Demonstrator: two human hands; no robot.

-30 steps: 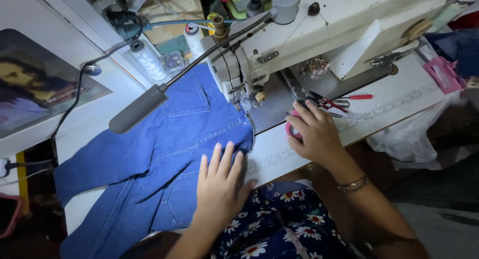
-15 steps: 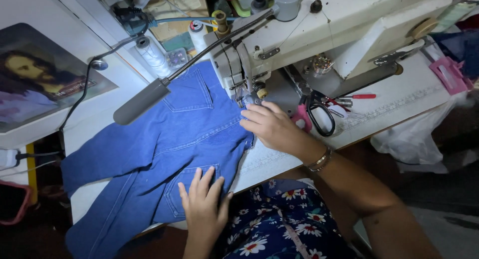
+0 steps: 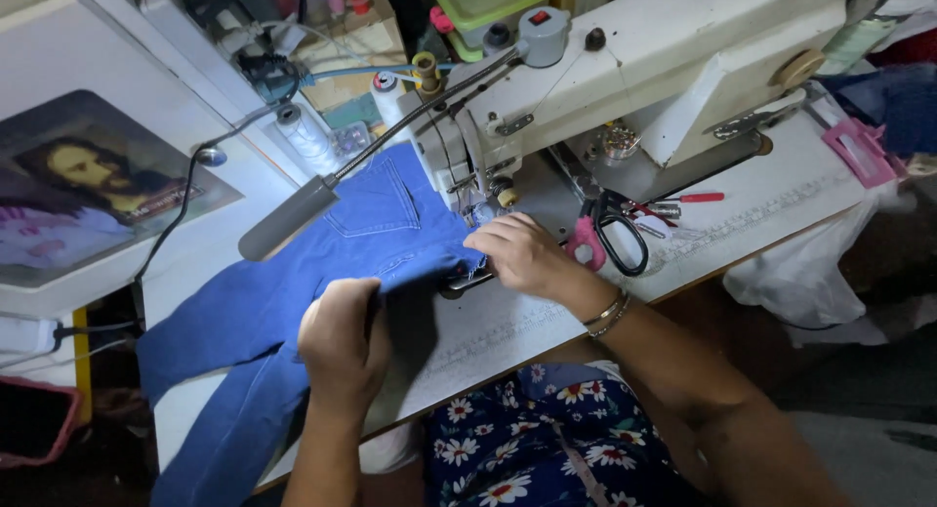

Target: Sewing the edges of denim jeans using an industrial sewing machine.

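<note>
blue jeans (image 3: pixel 293 302) lie across the white sewing table (image 3: pixel 742 214), centre-left of the frame, one leg trailing off the lower-left edge and the back pocket up near the needle area.

near: floral-print lap at bottom centre. left hand (image 3: pixel 342 336) just above it, centre-left, fingers curled shut round a bunched fold of denim, lifting it off the table. right hand (image 3: pixel 522 253) at centre, wrist bangles visible, fingers loosely bent and together, fingertips pressing the frayed denim edge flat just in front of the presser foot.

judgement on doing this well: keep the edge flat and square to the foot, left hand taking the weight of the bulk so it doesn't drag the seam, right fingertips staying clear of the needle line.

mid: black-handled scissors (image 3: pixel 620 239) and a pink tool lie just right of the right hand. grey gooseneck lamp (image 3: pixel 288 217) hangs over the denim at centre-left.

far: cream sewing machine (image 3: pixel 673 58) spans upper centre to upper right; thread cones (image 3: pixel 307 136) at upper centre-left; framed picture (image 3: pixel 88 190) at far left.
</note>
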